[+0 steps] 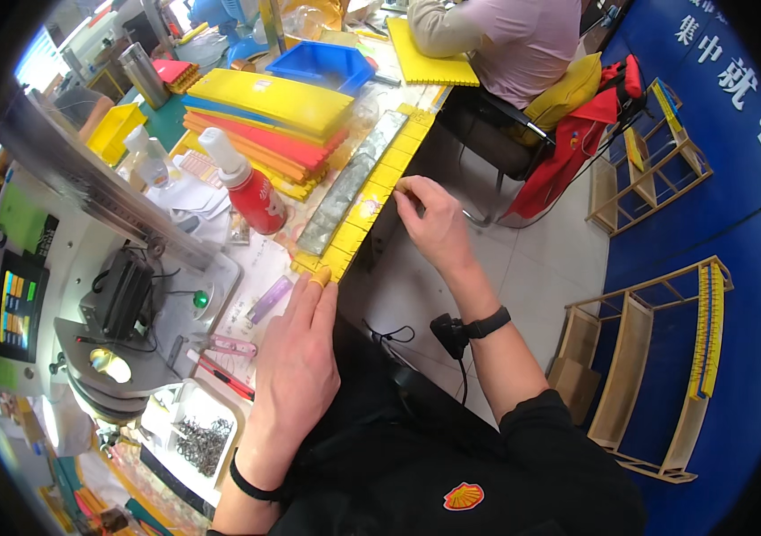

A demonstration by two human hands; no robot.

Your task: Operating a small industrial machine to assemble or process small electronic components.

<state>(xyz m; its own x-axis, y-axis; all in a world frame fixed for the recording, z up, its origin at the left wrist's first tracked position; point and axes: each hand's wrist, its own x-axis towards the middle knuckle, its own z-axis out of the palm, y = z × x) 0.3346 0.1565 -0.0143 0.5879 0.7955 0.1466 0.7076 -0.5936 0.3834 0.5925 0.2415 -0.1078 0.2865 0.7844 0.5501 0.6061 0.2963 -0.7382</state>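
A long yellow notched strip (361, 213) lies along the table's right edge, with a grey metal bar (350, 183) resting lengthwise on it. My left hand (298, 366) reaches to the strip's near end, fingers stretched out and touching its corner; a yellow cover sits on one fingertip. My right hand (434, 223) is at the strip's outer edge, about midway along. Its thumb and forefinger are bent toward each other in a pinch; whatever is between them is too small to make out. A red bottle with a white cap (255, 198) stands left of the bar.
Yellow, orange and red sheets (264, 103) are stacked beyond the bottle, before a blue tray (320, 67). A machine (117, 295), a red utility knife (224, 375) and a tray of dark bits (236, 406) are at left. Another person (523, 40) sits ahead. Wooden racks (622, 371) stand right.
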